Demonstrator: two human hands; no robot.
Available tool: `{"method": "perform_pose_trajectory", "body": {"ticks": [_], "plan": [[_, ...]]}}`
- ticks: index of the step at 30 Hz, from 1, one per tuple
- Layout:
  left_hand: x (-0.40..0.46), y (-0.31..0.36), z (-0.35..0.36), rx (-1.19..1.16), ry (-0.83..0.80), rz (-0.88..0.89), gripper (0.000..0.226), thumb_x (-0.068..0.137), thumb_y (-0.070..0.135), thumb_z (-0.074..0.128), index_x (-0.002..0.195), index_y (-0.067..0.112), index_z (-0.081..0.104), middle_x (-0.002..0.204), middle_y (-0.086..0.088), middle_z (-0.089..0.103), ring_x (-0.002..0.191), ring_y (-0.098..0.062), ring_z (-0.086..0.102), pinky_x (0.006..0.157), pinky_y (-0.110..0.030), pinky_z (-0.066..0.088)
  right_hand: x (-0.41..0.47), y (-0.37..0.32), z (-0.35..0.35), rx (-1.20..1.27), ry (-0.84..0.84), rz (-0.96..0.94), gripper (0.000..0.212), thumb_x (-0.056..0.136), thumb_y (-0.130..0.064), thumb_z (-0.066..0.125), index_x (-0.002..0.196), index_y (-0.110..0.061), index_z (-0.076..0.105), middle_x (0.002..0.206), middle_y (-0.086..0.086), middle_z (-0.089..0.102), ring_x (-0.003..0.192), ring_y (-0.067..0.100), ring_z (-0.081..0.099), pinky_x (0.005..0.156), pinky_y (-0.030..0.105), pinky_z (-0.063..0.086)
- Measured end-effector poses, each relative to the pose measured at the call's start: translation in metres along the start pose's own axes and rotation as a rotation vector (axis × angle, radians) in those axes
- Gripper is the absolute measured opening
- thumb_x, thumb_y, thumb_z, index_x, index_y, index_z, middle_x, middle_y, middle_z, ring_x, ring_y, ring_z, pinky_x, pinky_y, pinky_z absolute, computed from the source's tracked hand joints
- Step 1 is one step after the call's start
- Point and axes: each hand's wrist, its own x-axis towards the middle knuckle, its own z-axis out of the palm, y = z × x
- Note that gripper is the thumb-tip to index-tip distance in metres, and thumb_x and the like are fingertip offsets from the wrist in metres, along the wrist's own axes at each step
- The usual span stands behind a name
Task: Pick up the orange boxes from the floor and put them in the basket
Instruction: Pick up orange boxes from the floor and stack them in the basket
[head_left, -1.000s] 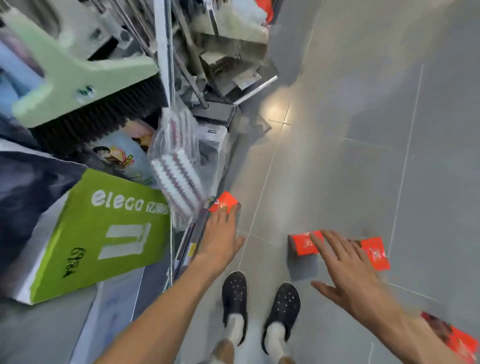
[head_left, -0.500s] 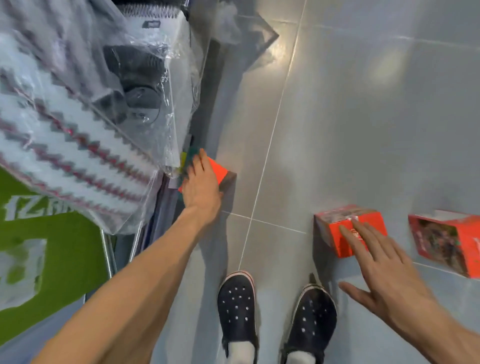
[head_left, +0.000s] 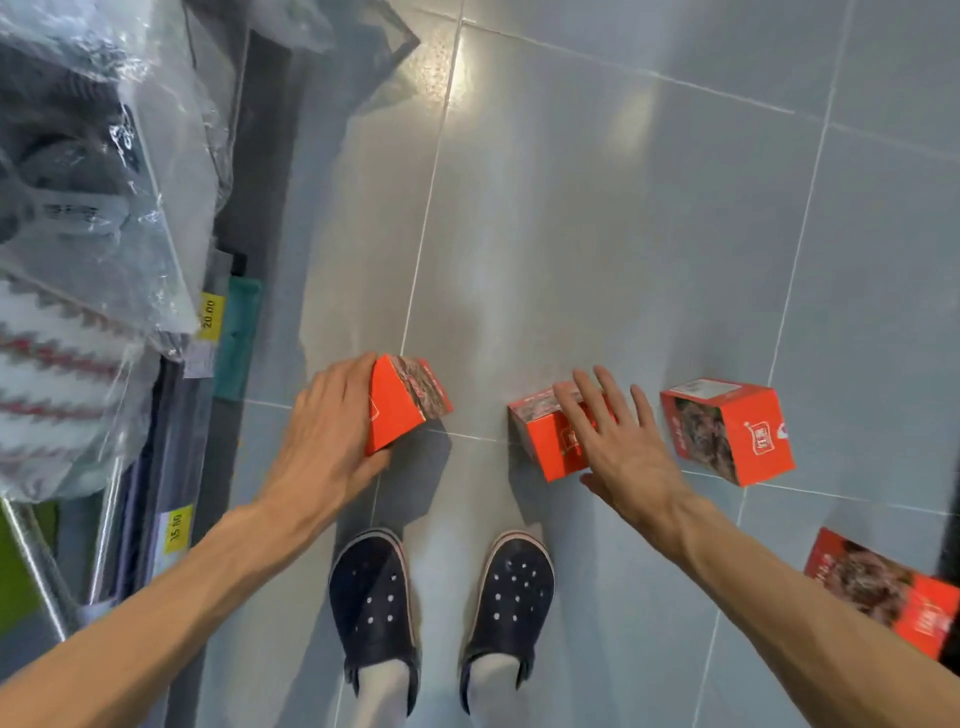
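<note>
From the head view I am looking straight down at a grey tiled floor (head_left: 597, 234), with my two dark clogs (head_left: 374, 597) at the bottom centre.

My left hand (head_left: 332, 431) is gripping box one (head_left: 402, 402). The fingers (head_left: 358, 371) are curling over its far top edge and the thumb is pressing its near lower corner, so the hand is closing around the box's left face. The box is sitting tilted, one corner pointing toward me; I cannot tell whether it is touching the floor or just clear of it.

My right hand (head_left: 618, 441) is lying spread over box two (head_left: 550, 436), which is resting on the floor just ahead of my right clog. These fingers (head_left: 582, 410) are stretched wide and flat across the box's top and right side, the thumb hanging free on the near side; nothing is clamped yet.

Box three (head_left: 727, 431) is standing on the floor just beside that hand, to its right, apart from the fingertips. Box four (head_left: 883, 592) is lying flat near the right edge, partly behind my right forearm.

Along the left, a shelf (head_left: 171, 467) with yellow price tags (head_left: 209, 314) is carrying goods wrapped in clear plastic (head_left: 93, 208).
</note>
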Motion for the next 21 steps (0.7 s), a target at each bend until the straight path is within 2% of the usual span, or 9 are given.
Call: {"method": "perform_pose_trajectory", "body": {"ticks": [3, 5, 7, 11, 13, 16, 21], "plan": [[-0.008, 0.0, 0.013, -0.046, 0.0, 0.032, 0.1, 0.064, 0.025, 0.085, 0.146, 0.012, 0.03, 0.137, -0.014, 0.046, 0.118, -0.035, 0.046, 0.098, -0.048, 0.041, 0.02, 0.001, 0.023, -0.092, 0.025, -0.032, 0.108, 0.069, -0.007, 0.08, 0.156, -0.012, 0.015, 0.161, 0.018, 0.022, 0.148, 0.042, 0.015, 0.116, 0.061, 0.022], [-0.015, -0.002, 0.019, -0.061, -0.005, 0.037, 0.099, 0.065, 0.025, 0.085, 0.147, 0.015, 0.03, 0.134, -0.012, 0.049, 0.115, -0.033, 0.048, 0.096, -0.048, 0.042, 0.027, 0.002, 0.032, -0.126, 0.081, -0.071, 0.092, 0.071, 0.0, 0.072, 0.15, -0.008, 0.026, 0.149, 0.019, 0.038, 0.138, 0.043, 0.031, 0.114, 0.056, 0.028], [-0.02, -0.003, 0.019, -0.054, -0.015, 0.045, 0.1, 0.066, 0.028, 0.084, 0.147, 0.019, 0.028, 0.132, -0.009, 0.05, 0.112, -0.031, 0.049, 0.094, -0.048, 0.043, 0.027, 0.005, 0.033, -0.128, 0.122, -0.107, 0.079, 0.071, -0.003, 0.071, 0.141, -0.008, 0.035, 0.134, 0.015, 0.048, 0.12, 0.038, 0.044, 0.105, 0.05, 0.036], [-0.04, 0.001, -0.006, -0.043, -0.033, 0.039, 0.102, 0.067, 0.031, 0.083, 0.15, 0.025, 0.024, 0.135, -0.003, 0.049, 0.115, -0.028, 0.047, 0.095, -0.047, 0.042, 0.002, 0.001, 0.008, -0.012, 0.166, -0.08, 0.07, 0.066, -0.016, 0.077, 0.13, -0.011, 0.047, 0.118, 0.009, 0.058, 0.103, 0.034, 0.05, 0.093, 0.044, 0.043], [-0.051, 0.015, -0.037, -0.061, -0.022, 0.034, 0.102, 0.069, 0.031, 0.083, 0.151, 0.028, 0.023, 0.138, 0.0, 0.048, 0.12, -0.026, 0.046, 0.096, -0.047, 0.043, -0.02, 0.0, -0.031, 0.033, 0.196, -0.051, 0.071, 0.066, -0.025, 0.078, 0.129, -0.011, 0.049, 0.115, 0.009, 0.059, 0.098, 0.034, 0.05, 0.09, 0.043, 0.043], [-0.07, 0.044, -0.096, -0.035, 0.013, 0.044, 0.101, 0.069, 0.036, 0.08, 0.152, 0.029, 0.023, 0.139, 0.0, 0.048, 0.119, -0.025, 0.048, 0.092, -0.044, 0.04, -0.063, -0.003, -0.109, 0.093, 0.218, -0.054, 0.08, 0.068, -0.041, 0.074, 0.135, -0.011, 0.044, 0.12, 0.009, 0.058, 0.1, 0.033, 0.051, 0.091, 0.045, 0.045], [-0.116, 0.106, -0.226, -0.057, 0.122, 0.047, 0.095, 0.07, 0.043, 0.077, 0.149, 0.028, 0.027, 0.136, 0.004, 0.049, 0.114, -0.021, 0.048, 0.086, -0.041, 0.04, -0.153, -0.005, -0.267, 0.155, 0.337, -0.114, 0.086, 0.071, -0.047, 0.074, 0.143, -0.013, 0.04, 0.127, 0.005, 0.056, 0.105, 0.031, 0.052, 0.089, 0.043, 0.048]]}}
